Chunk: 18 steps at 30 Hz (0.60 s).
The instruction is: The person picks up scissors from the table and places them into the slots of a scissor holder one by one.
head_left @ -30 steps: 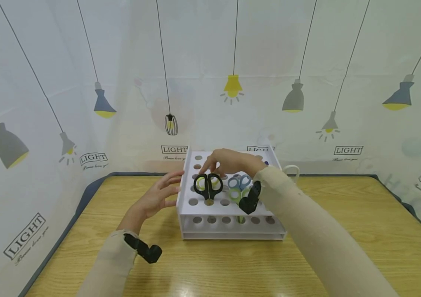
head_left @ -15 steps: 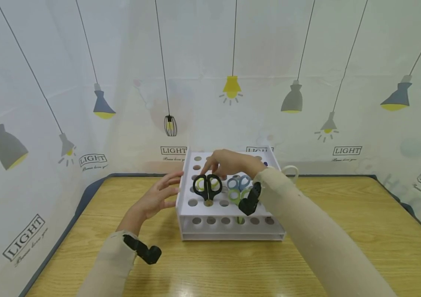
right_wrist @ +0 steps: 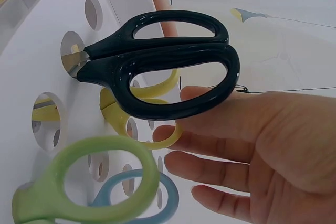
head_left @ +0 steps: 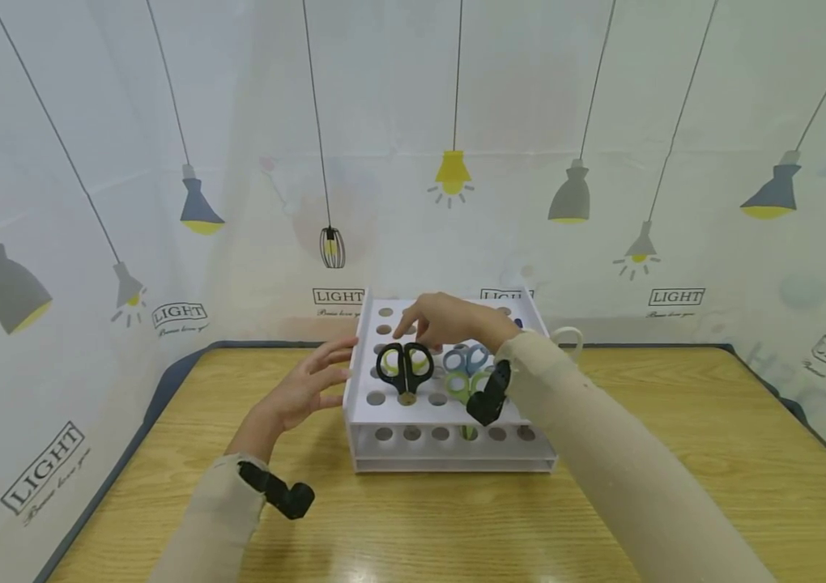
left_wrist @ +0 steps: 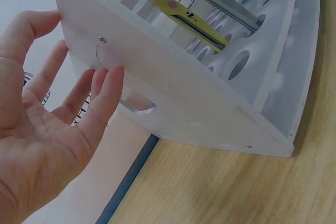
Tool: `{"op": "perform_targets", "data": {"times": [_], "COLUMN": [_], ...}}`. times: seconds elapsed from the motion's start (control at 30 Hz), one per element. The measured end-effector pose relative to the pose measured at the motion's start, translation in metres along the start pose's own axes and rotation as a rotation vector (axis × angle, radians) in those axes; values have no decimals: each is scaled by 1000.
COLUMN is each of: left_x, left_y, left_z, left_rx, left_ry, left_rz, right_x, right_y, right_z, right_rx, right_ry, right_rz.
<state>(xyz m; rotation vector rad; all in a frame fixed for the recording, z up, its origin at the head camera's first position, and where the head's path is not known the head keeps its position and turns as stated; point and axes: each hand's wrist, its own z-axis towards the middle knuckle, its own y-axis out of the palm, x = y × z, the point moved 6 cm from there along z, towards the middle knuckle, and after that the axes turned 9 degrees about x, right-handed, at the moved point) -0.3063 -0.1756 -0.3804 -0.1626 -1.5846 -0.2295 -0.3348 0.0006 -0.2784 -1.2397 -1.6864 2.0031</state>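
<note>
A white tiered rack (head_left: 413,411) with rows of round holes stands on the table. In it are black-handled scissors (right_wrist: 157,77), with yellow scissors (right_wrist: 165,142) just behind, and green scissors (right_wrist: 105,211) and blue scissors (head_left: 468,356) further right. My right hand (head_left: 449,317) reaches over the rack from the back, its thumb and index finger pinching a yellow handle loop; the black handles partly cover the thumb in the right wrist view. The yellow scissors' blades (left_wrist: 191,22) point down inside the rack. Fingers spread, my left hand (left_wrist: 58,124) rests its fingertips against the rack's left side panel.
The wooden table (head_left: 413,526) ends at a dark edge before a curtain (head_left: 398,105) printed with lamps. At the rack's right, a white curved loop (head_left: 568,334) sticks out, and a small dark-blue thing (head_left: 518,323) shows beside the right wrist.
The head view has shifted slightly. Both hands, the rack and the scissors stay essentially in place.
</note>
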Motion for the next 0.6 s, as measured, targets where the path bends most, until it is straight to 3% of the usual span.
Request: {"op": "perform_targets", "data": {"times": [0.3, 0.6], "left_x": [4, 30], "left_y": [-2, -28], "left_z": [1, -6], "left_rx": [-10, 28], "left_ry": [9, 54], "left_rz": [55, 170], "right_x": [-2, -15], "right_y": [-12, -54], "right_z": [-7, -31], "right_rx": [28, 66], "right_ry": [1, -48], "right_rz": [-54, -149]}}
